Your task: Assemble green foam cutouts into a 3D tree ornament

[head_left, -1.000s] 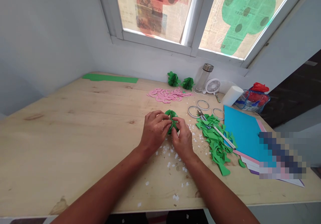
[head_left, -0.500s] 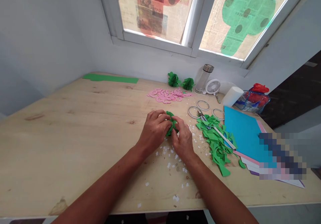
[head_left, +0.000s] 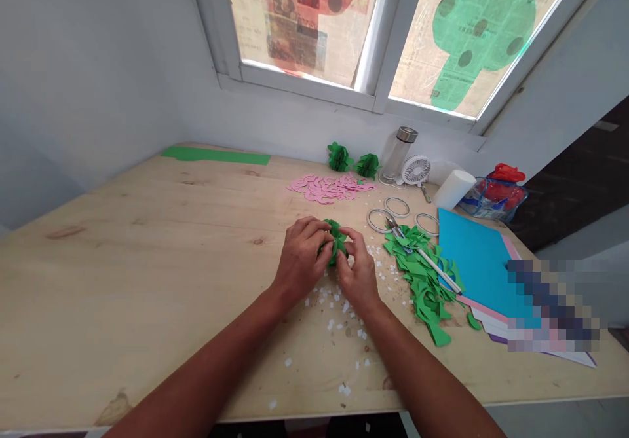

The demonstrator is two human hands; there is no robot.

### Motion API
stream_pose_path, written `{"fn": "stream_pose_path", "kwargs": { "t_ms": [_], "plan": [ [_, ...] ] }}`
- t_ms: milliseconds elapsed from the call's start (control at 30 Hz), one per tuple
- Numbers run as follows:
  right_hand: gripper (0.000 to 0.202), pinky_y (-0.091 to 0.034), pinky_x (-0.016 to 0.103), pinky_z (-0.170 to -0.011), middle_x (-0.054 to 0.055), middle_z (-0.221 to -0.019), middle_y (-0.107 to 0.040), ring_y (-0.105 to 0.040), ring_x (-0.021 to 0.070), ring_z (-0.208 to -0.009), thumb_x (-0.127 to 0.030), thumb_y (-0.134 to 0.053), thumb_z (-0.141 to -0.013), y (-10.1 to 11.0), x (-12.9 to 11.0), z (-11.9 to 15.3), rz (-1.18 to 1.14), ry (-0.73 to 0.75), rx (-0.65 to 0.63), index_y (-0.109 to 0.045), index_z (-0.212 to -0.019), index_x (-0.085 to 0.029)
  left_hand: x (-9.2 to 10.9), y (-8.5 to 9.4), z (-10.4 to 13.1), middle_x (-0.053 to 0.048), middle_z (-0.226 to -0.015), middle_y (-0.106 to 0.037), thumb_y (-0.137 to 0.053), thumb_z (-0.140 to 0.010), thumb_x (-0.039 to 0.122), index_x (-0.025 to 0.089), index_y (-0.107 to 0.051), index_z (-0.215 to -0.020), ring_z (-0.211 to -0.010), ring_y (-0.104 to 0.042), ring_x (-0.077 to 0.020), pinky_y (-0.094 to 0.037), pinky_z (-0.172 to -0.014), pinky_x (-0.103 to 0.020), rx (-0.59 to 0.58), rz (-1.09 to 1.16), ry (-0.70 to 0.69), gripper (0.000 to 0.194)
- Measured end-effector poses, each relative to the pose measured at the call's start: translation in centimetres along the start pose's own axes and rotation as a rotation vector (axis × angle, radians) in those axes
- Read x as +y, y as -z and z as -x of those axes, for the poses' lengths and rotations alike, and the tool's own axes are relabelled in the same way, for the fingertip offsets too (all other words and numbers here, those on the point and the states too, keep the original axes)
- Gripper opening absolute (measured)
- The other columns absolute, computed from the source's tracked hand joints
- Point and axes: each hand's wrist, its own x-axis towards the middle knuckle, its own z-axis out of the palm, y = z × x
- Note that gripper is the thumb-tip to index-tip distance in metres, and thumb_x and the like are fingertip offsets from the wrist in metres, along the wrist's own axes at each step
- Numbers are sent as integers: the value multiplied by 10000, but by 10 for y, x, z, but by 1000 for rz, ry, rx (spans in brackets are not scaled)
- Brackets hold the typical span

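A small layered green paper piece (head_left: 336, 245) is between my two hands, near the middle of the wooden table (head_left: 147, 281). My left hand (head_left: 305, 253) has its fingers closed on its left side, while the fingers and thumb of my right hand (head_left: 360, 269) grip its right side. Small white scraps (head_left: 335, 300) are scattered under and around my hands. Beyond them lies a pile of pink paper cutouts (head_left: 324, 188). Two similar green paper balls (head_left: 339, 156) stand behind that pile.
Right of my hands are green scraps (head_left: 425, 281) with scissors (head_left: 396, 228) and a white pen (head_left: 439, 270), tape rings (head_left: 397, 207) and blue paper (head_left: 476, 255). Farther back stand a bottle (head_left: 399, 153), fan (head_left: 417, 170) and white roll (head_left: 455, 189). A green strip (head_left: 216, 156) lies back left.
My fingers have shifted slightly on the green paper piece, and more of its folded layers show between my hands. Both hands keep hold of it in nearly the same place.
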Motion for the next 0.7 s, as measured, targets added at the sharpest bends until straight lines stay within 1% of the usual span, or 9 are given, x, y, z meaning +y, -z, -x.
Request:
{"fn": "stream_pose_path", "kwargs": {
  "t_ms": [100, 167, 267, 333, 433, 533, 600, 700],
  "plan": [
    [377, -467, 254, -666, 4, -835, -671, -623, 163, -743, -186, -486, -806, -1, 1, -1, -122, -55, -13, -501, -1181, -222, -1, 0, -1, -71, -966, -666, -498, -812, 168, 199, -603, -727, -1033, -543, -239, -428, -909, -412, 0, 119, 120, 139],
    [361, -476, 243, -650, -14, -754, -661, -626, 150, -695, -201, -494, -809, -2, 0, -3, -229, -92, -27, -491, -1169, -213, -2, 1, -2, -67, -965, -660, -505, -807, 186, 202, -595, -724, -1019, -557, -227, -439, -906, -393, 44, 187, 188, 122],
    [344, -495, 244, -648, -10, -750, -681, -649, 152, -691, -227, -515, -810, -2, -3, -5, -373, -140, -11, -475, -1151, -209, -4, 4, -3, -67, -985, -653, -518, -796, 204, 202, -580, -735, -1007, -571, -220, -437, -920, -384, 160, 243, 262, 87],
    [331, -503, 250, -649, -1, -752, -692, -662, 160, -702, -240, -532, -806, -1, -3, -7, -414, -160, 27, -478, -1131, -207, -6, 6, -3, -67, -993, -654, -519, -782, 197, 202, -580, -738, -1009, -573, -224, -432, -926, -388, 195, 253, 293, 75],
    [311, -514, 262, -672, 2, -748, -695, -674, 164, -720, -243, -546, -802, -1, -2, -9, -426, -162, 75, -485, -1105, -205, -10, 7, -4, -58, -963, -661, -496, -741, 144, 204, -590, -720, -998, -579, -226, -430, -919, -385, 185, 254, 326, 114],
    [284, -520, 270, -686, 8, -767, -697, -678, 160, -722, -243, -555, -798, 0, 1, -10, -412, -153, 116, -495, -1072, -199, -12, 7, -5, -48, -905, -669, -469, -704, 109, 206, -580, -662, -965, -586, -225, -429, -901, -374, 153, 248, 340, 154],
    [279, -523, 276, -692, 12, -772, -698, -678, 160, -726, -243, -559, -794, 0, 4, -10, -398, -146, 143, -498, -1062, -193, -13, 6, -5, -46, -871, -672, -461, -716, 124, 206, -579, -643, -941, -588, -227, -431, -882, -371, 112, 241, 342, 161],
    [278, -526, 286, -703, 14, -776, -700, -680, 162, -740, -241, -552, -798, 0, 5, -10, -375, -128, 166, -495, -1065, -188, -14, 5, -5, -50, -819, -673, -487, -766, 209, 205, -579, -625, -895, -594, -237, -436, -852, -373, 80, 199, 351, 168]
  ]
}}
